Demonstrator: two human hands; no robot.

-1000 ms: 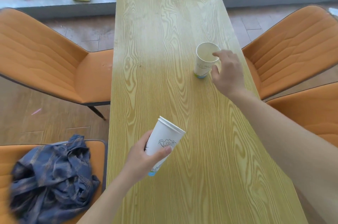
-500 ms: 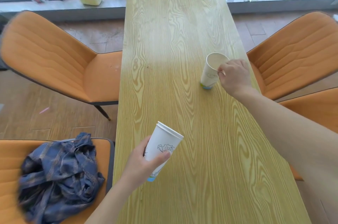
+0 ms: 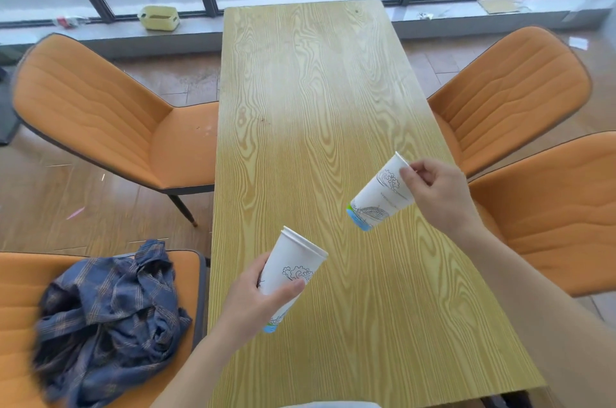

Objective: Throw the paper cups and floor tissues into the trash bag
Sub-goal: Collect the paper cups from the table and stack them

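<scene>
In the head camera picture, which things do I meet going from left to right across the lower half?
Blue checked shirt → left hand → stacked paper cups → single paper cup → right hand → near orange chair.

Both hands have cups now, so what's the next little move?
Probably slide the right hand's single cup into the left hand's stacked cups: their open rim tilts toward it, and no trash bag is in view.
</scene>
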